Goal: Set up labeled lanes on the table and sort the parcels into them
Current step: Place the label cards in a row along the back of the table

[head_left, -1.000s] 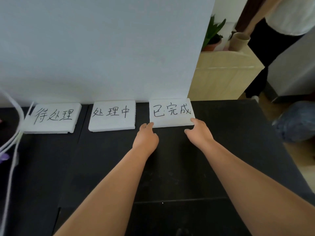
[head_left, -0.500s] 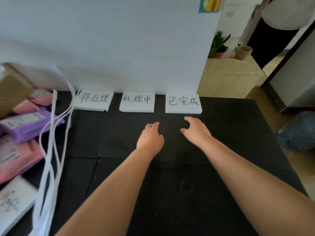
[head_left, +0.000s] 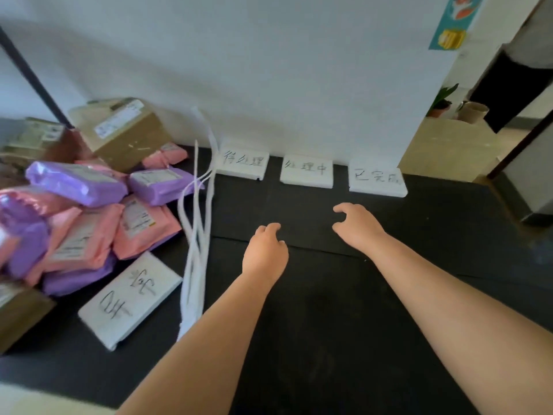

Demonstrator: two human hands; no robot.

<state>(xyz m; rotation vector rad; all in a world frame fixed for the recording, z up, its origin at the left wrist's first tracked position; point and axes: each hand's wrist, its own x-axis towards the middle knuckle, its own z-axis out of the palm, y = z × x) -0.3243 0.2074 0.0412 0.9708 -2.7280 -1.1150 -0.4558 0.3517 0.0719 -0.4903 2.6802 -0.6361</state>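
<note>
Left hand (head_left: 264, 250) and right hand (head_left: 357, 226) both hang over the table (head_left: 329, 339) with fingers loosely curled, holding nothing. Whether any fingertip touches the dark top I cannot tell. The right hand reaches a little farther than the left, and the two are apart, with table showing between them.

Beyond my hands, three white labels lie in a row at the far edge, at the foot of the wall (head_left: 269, 70): the left label (head_left: 243, 163), the middle label (head_left: 306, 172) and the right label (head_left: 377, 179). Each carries dark handwritten characters, and narrow gaps of table separate them. The right label is nearest my right hand, but apart from it.

A fourth label (head_left: 128, 301) lies flat near the left side, askew, its writing sideways to me. Just right of it, long white strips (head_left: 194, 235) run from near to far, their far ends rising against the wall beside the left label.

The parcels (head_left: 89, 220) sit heaped at the left: pink and purple soft bags with printed slips, piled over one another, just beside the fourth label. Behind them a cardboard box (head_left: 122, 133) rests tilted by the wall.

Far right, past the wall's end, a plant (head_left: 441, 100) stands on a pale cabinet (head_left: 443, 145), and part of another person (head_left: 508, 85) shows.
</note>
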